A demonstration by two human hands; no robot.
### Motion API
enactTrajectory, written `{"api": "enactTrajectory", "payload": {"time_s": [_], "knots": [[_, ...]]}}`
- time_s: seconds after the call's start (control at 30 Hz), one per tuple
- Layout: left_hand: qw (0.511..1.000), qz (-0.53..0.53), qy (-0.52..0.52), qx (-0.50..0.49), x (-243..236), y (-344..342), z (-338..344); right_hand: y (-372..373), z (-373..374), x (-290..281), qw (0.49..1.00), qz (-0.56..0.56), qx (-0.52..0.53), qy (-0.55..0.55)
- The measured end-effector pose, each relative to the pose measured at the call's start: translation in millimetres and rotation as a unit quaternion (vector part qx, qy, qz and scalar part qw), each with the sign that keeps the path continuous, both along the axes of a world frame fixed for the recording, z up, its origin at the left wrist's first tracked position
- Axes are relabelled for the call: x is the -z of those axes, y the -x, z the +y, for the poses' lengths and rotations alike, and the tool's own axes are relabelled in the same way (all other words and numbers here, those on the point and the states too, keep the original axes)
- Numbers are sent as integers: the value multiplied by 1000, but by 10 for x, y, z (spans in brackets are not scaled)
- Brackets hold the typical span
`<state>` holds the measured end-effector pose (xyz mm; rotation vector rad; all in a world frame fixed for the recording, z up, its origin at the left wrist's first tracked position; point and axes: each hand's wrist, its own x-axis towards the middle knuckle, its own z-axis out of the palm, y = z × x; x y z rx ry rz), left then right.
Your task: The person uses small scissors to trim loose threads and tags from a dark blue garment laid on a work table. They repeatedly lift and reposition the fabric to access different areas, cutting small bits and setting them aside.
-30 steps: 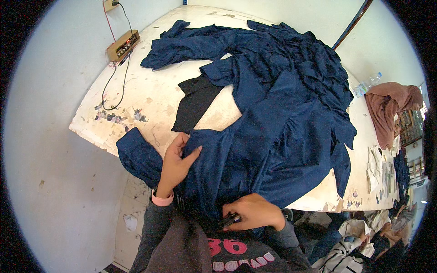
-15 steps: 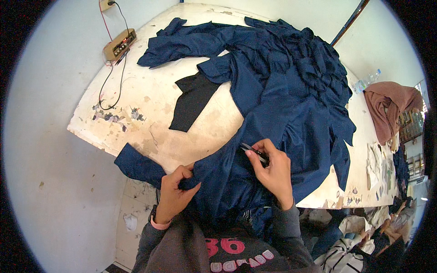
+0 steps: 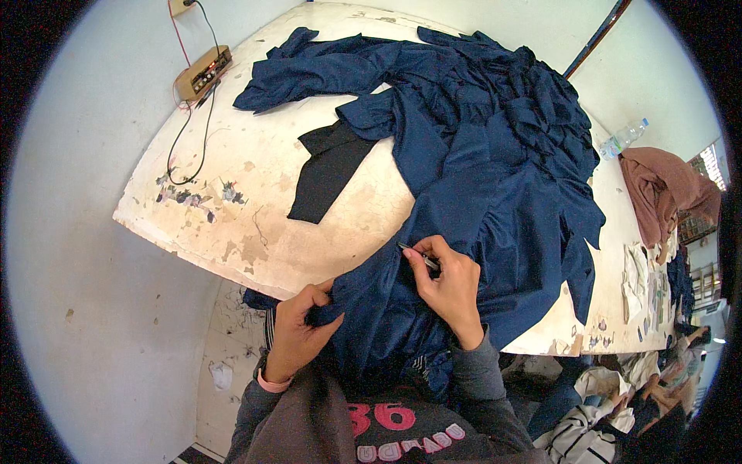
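A dark blue garment (image 3: 510, 209) with gathered folds spreads over the table and hangs over its near edge. My left hand (image 3: 297, 329) pinches the garment's edge between thumb and fingers, near the table's front. To the right, my right hand (image 3: 448, 286) closes around small dark thread snips (image 3: 430, 264), their tip pointing left just over the cloth. Part of the snips is hidden in my fingers. I cannot tell whether the tip touches the fabric. A black cloth piece (image 3: 332, 174) lies beyond my left hand, partly beneath a blue cuff.
The pale, stained table (image 3: 209, 240) has peeling patches. A brown box with knobs and cables (image 3: 205, 73) is at the back left wall. A plastic bottle (image 3: 624, 139) and a brown cloth (image 3: 657, 185) are at the right. More fabrics (image 3: 583, 441) lie below the table's right side.
My right hand has shifted slightly left with the snips. The blue sleeve end at the left has slipped down off the table's front edge. My left hand keeps its grip on the cloth.
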<state>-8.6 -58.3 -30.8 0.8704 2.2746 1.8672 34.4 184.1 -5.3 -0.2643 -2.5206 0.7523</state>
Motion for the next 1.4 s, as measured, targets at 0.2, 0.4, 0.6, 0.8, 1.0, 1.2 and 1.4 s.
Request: {"api": "enactTrajectory", "payload": {"time_s": [0.2,0.4,0.6,0.8,1.0,1.2,1.4], "knots": [[999,-24,-29,4,112,3,-15,-33,-59,-50,998,-6,-33,52],[999,-2,-9,50,47,-16,-4,-196,-247,-429,972,-103,-132,165],[990,62,-23,121,-4,36,-10,-191,-217,-459,962,-114,-197,151],[982,123,0,146,-32,68,0,-185,-185,-452,967,-91,-213,106],[980,138,9,140,-53,64,12,-191,-186,-459,971,-76,-225,-2],[985,110,0,136,-14,74,0,-154,-176,-407,976,-13,-208,70],[984,123,0,130,1,82,-1,-178,-203,-430,973,-55,-211,80]]}}
